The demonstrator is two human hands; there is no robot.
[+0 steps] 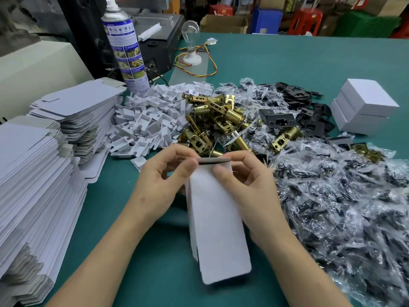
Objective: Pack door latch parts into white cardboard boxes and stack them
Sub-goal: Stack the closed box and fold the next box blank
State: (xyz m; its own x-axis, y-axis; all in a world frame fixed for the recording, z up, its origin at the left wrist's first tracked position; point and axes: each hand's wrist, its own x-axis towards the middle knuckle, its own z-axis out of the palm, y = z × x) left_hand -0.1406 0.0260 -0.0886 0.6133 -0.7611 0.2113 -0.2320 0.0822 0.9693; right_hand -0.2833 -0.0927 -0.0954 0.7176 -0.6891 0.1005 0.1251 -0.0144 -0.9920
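Note:
I hold a white cardboard box (218,222) above the green table (309,60), long side towards me, its far end slightly open showing a dark gap. My left hand (161,180) pinches the far left corner with thumb and fingers. My right hand (245,182) grips the far right side, thumb on top. Beyond the box lies a heap of brass door latches (212,120). Small bags of black screws (345,207) cover the table on the right. Black strike plates (294,103) lie behind them. Two closed white boxes (365,107) sit stacked at far right.
Tall stacks of flat white box blanks (42,173) fill the left side. A pile of white cardboard inserts (148,120) lies behind them. A spray can (125,45), a light bulb on a socket (190,43) and a dark machine (159,41) stand at the back.

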